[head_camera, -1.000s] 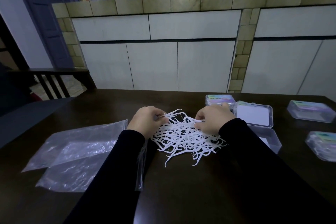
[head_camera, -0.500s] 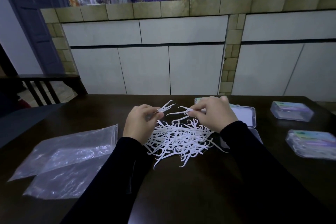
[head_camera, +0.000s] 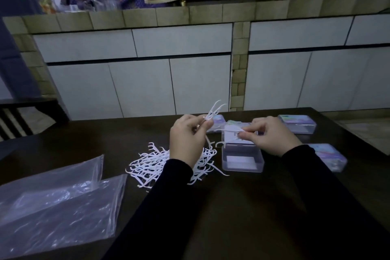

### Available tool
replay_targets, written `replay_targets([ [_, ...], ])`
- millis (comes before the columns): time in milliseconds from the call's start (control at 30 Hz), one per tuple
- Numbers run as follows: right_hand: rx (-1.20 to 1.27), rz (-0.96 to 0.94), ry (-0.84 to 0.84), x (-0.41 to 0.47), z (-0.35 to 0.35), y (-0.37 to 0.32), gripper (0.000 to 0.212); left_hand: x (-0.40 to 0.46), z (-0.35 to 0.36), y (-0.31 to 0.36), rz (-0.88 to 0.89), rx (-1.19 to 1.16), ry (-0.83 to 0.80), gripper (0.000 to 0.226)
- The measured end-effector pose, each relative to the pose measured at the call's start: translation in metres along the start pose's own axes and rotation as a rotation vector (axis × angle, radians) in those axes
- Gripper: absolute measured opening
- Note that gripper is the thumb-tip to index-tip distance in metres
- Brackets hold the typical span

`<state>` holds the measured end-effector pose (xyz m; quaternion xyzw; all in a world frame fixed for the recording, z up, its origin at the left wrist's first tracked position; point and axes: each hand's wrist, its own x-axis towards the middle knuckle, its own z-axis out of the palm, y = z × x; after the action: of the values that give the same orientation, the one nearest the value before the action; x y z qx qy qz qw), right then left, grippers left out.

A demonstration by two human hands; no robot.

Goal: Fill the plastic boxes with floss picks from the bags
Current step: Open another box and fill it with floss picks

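We are seeing the loose pile of floss picks point(head_camera: 160, 164) lying on the dark surface point(head_camera: 242, 207), just left of the open clear box point(head_camera: 242, 159). Our left hand point(head_camera: 186, 139) is pinching a few picks raised above the pile, its grip curled tight, while our right hand point(head_camera: 272, 136) is pinching another pick over the box lid. Empty bags point(head_camera: 57, 207) are lying at far left, and closed boxes point(head_camera: 297, 123) are sitting to the right.

Home kitchen — tiled counter point(head_camera: 173, 16), white cabinet doors point(head_camera: 198, 86), dark table point(head_camera: 263, 207)
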<state>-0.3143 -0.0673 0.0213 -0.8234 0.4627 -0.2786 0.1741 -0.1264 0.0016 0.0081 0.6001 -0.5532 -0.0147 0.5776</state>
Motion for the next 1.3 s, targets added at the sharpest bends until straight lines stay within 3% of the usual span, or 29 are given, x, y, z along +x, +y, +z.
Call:
replay_targets([
  [467, -0.248, 0.155, -0.204, 0.005, 0.007, 0.01, 0.029, -0.006, 0.018, -0.011, -0.165, -0.2, -0.017, 0.014],
  [1100, -0.096, 0.198, -0.191, -0.007, -0.003, 0.014, 0.045, -0.01, 0.017, -0.008, -0.142, -0.193, 0.004, 0.014],
  [1300, -0.097, 0.254, -0.358, -0.014, -0.006, 0.021, 0.071, -0.012, 0.023, 0.0, -0.166, -0.286, 0.026, 0.007],
])
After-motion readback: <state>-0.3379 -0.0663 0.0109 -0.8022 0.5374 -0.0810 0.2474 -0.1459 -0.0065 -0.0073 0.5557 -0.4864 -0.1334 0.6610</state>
